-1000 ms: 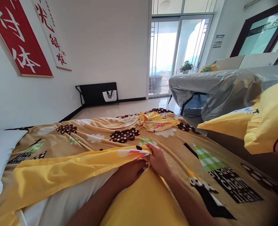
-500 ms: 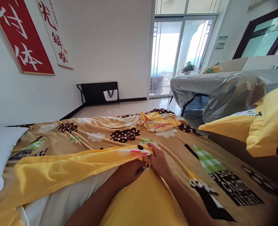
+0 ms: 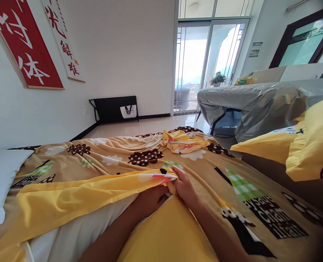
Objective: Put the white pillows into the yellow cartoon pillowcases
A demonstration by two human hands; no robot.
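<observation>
A yellow pillowcase stretches across the front of the bed, with a white pillow showing in its open side. Pinched between the fingers of my right hand is the pillowcase's far corner, near a black and pink print. My left hand lies inside the opening, closed against the far end of the pillow, just left of my right hand. Its fingertips are partly hidden by cloth. The near part of the pillowcase runs between my forearms.
A patterned brown blanket covers the bed. Beyond my hands lies a crumpled yellow cloth. Another white pillow is at the left edge, and yellow pillows are at the right. A plastic-covered table stands behind.
The camera view has shifted very slightly. Both hands keep their places on the pillowcase and pillow, with no clear movement of either.
</observation>
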